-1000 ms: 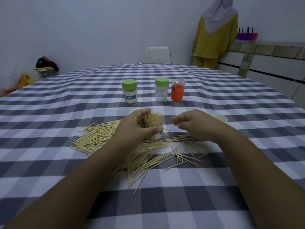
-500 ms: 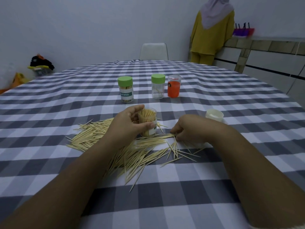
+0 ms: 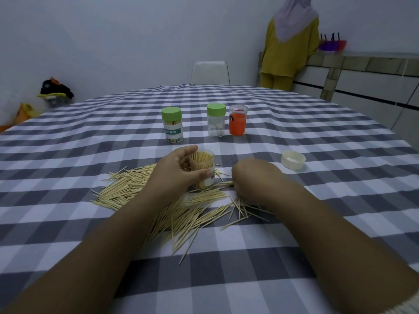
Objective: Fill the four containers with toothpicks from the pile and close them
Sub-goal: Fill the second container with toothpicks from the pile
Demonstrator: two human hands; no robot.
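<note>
We hold the open toothpick jar [image 3: 202, 169] upright in our left hand [image 3: 175, 172], thumb and fingers curled round its clear wall, with the toothpicks inside standing on end and nearly filling it. The pile of loose toothpicks [image 3: 158, 200] lies flat on the checked tablecloth [image 3: 68, 143], fanned out beneath and just right of the jar, most of them pointing roughly left to right. Our right hand [image 3: 251, 177] is the nearer one, knuckles up, resting on the pile beside the jar; we cannot tell whether its hidden fingertips pinch any. The white lid [image 3: 293, 159] waits further right.
</note>
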